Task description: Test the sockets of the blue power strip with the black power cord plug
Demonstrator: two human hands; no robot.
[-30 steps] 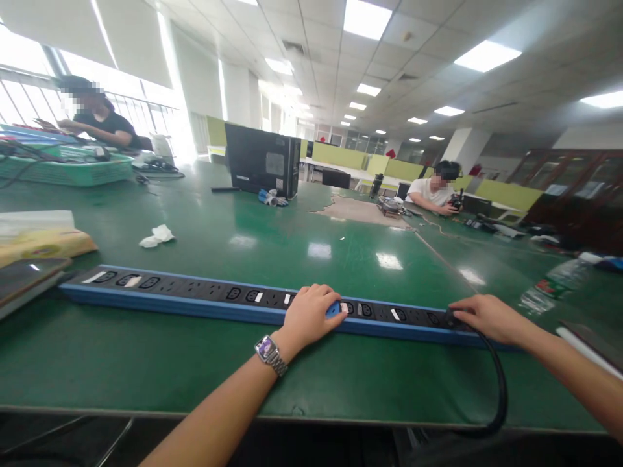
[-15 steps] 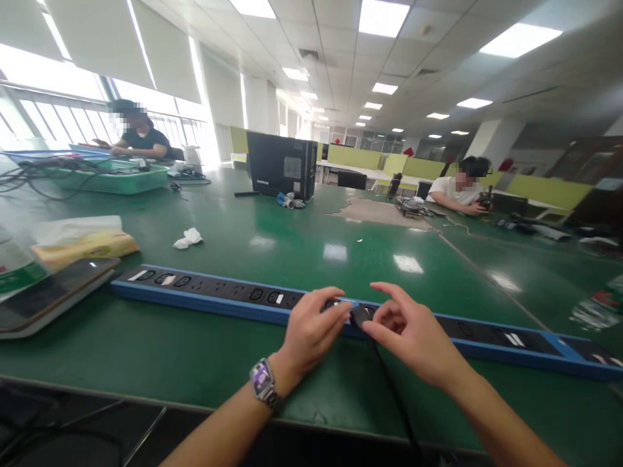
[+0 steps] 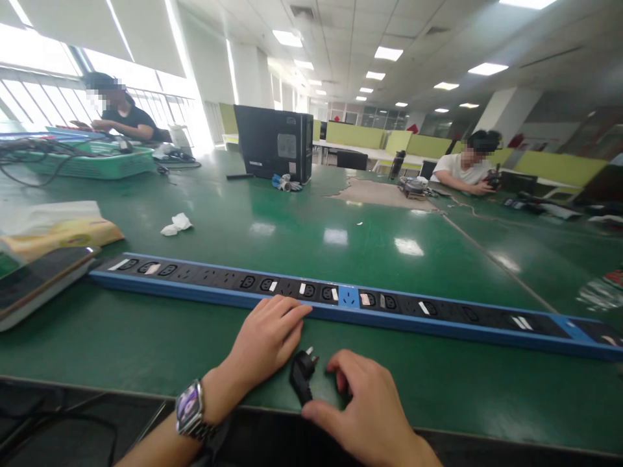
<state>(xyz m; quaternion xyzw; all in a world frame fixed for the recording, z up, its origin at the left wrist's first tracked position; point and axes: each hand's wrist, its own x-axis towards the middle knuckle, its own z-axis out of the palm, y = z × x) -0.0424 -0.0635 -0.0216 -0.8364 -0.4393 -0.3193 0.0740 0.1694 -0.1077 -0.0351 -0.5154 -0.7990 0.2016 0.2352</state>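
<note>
A long blue and black power strip [image 3: 348, 297] lies across the green table, with rows of sockets and small white labels on its top. My left hand [image 3: 270, 337] rests palm down against its front edge, fingers stretched out and empty. In front of the strip, near the table's front edge, a black power plug [image 3: 304, 370] lies out of the sockets, its metal pins pointing up and away. My right hand [image 3: 372, 405] is just right of the plug, thumb and fingers apart. The thumb tip is beside the plug's cable end; whether it touches cannot be told.
A phone [image 3: 43, 279] and a tissue pack [image 3: 63, 227] are at the left, near a crumpled tissue [image 3: 176, 224]. Farther back are a green basket [image 3: 92, 165] of cables, a black computer case [image 3: 275, 143] and gloves [image 3: 286, 183]. Two people sit across the table.
The plug has come away from the strip and now lies on the table near the front edge. My right hand has moved down toward me; my left hand has shifted left and down.
</note>
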